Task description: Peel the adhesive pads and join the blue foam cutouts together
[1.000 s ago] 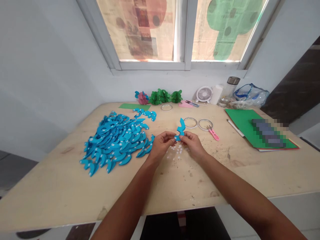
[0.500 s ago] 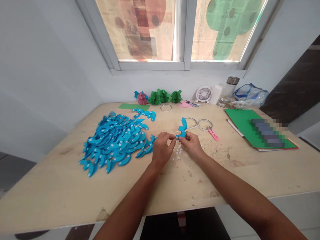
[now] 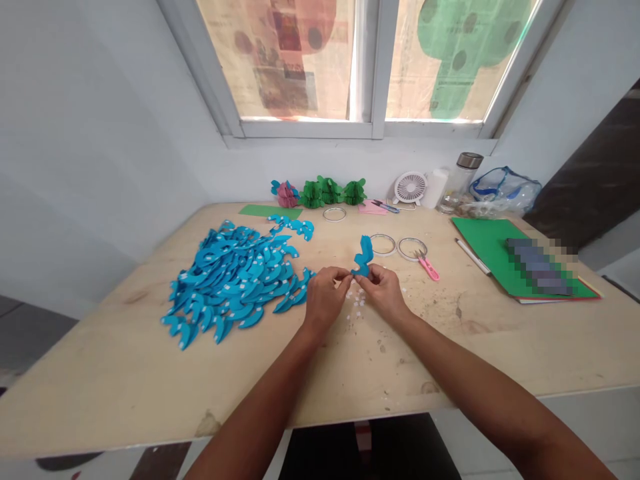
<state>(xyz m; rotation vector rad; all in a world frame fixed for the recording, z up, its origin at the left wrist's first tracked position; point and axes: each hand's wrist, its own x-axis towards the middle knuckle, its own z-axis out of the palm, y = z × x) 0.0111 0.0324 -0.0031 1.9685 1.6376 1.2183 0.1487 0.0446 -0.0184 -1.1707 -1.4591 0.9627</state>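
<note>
A curved blue paper piece [image 3: 365, 252] stands up from the fingers of my right hand [image 3: 384, 293], which pinches its lower end. My left hand [image 3: 325, 297] is closed, its thumb and fingertips together at the near left tip of the same piece; what exactly lies between them is too small to make out. Small white paper bits [image 3: 358, 303] lie scattered on the table just below the fingers. Left of my left hand spreads a big heap of blue paper pieces [image 3: 240, 267], many with little white squares on them.
Tape rolls [image 3: 412, 249] and pink-handled snips [image 3: 429, 267] lie beyond my right hand. A green folder [image 3: 480, 247] with a blurred object on it and a white pen [image 3: 473, 256] are at right. Paper ornaments [image 3: 327, 191], a small fan [image 3: 410, 187] and a bottle [image 3: 463, 177] line the wall.
The blue paper piece has turned slightly and stands more upright. Both hands remain in nearly the same place, fingertips a little closer together. The whole view has shifted slightly.
</note>
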